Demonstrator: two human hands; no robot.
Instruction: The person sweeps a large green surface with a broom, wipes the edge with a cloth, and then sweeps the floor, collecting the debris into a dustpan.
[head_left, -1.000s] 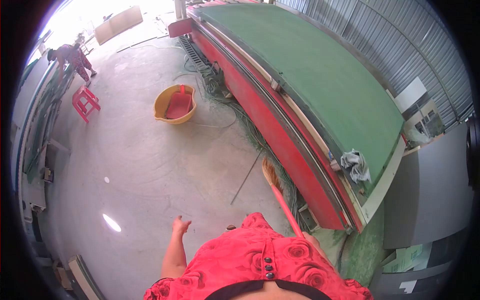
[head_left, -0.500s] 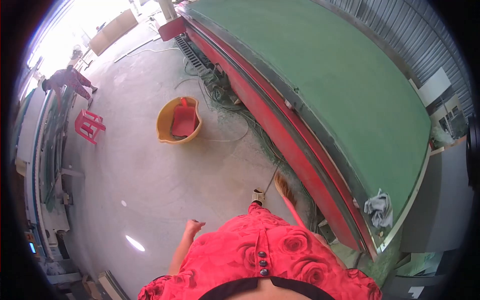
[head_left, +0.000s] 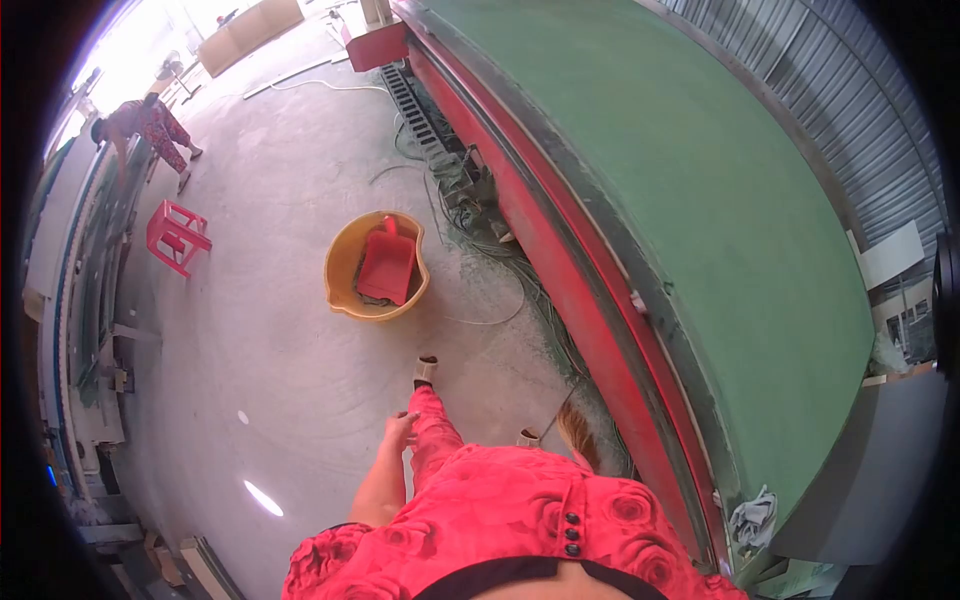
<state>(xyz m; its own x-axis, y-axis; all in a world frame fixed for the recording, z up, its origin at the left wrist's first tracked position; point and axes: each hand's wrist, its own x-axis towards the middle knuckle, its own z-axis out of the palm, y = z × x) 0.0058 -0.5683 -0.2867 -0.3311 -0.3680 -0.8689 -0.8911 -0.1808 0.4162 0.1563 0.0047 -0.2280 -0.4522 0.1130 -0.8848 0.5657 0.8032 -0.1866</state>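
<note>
My left hand (head_left: 402, 428) hangs beside the front leg, loosely curled with nothing visible in it. My right hand is out of sight behind my red rose-patterned clothing. A broom (head_left: 577, 436) shows its straw bristles near the floor on the right; most of its handle is hidden by my body. Ahead on the floor stands a yellow basin (head_left: 342, 268) with a red dustpan (head_left: 387, 266) inside, handle towards the far side.
A long red machine (head_left: 570, 270) with a green top (head_left: 700, 200) runs along the right. Cables (head_left: 530, 285) lie at its foot. A grey cloth (head_left: 754, 518) rests on its near corner. At left are a red stool (head_left: 178, 238) and a person (head_left: 150, 128) bending over a bench.
The basin and dustpan appear nearer and a little further right. One foot has come forward. My left hand has moved up slightly beside the leg. Less of the broom handle shows.
</note>
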